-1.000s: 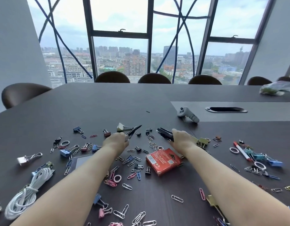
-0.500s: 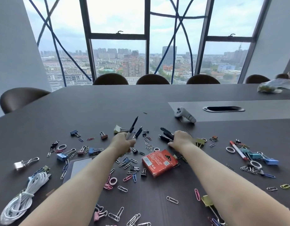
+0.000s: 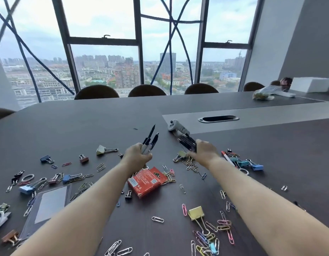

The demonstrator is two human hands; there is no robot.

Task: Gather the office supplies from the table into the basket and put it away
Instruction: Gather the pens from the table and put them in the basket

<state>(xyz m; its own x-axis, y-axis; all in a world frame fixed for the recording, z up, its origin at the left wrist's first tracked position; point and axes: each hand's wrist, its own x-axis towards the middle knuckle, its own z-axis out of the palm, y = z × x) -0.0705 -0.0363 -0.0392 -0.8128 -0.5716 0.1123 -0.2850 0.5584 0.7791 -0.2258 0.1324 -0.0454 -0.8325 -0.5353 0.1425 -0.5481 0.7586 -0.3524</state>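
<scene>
While our left hand [image 3: 137,156] curls its fingers round slim black plastic pens [image 3: 150,140] and our right hand [image 3: 204,153] grips another black pen bundle [image 3: 187,143] above the dark counter [image 3: 86,130], we should squeeze firmly, tips level; no basket is in view.

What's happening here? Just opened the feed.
A person is gathering office supplies off a dark table. The left hand grips a bunch of black pens, tips pointing up and away. The right hand grips a second bunch of pens. Loose paper clips, binder clips and a red box lie scattered on the table, not yet collected. No basket is in view.
</scene>
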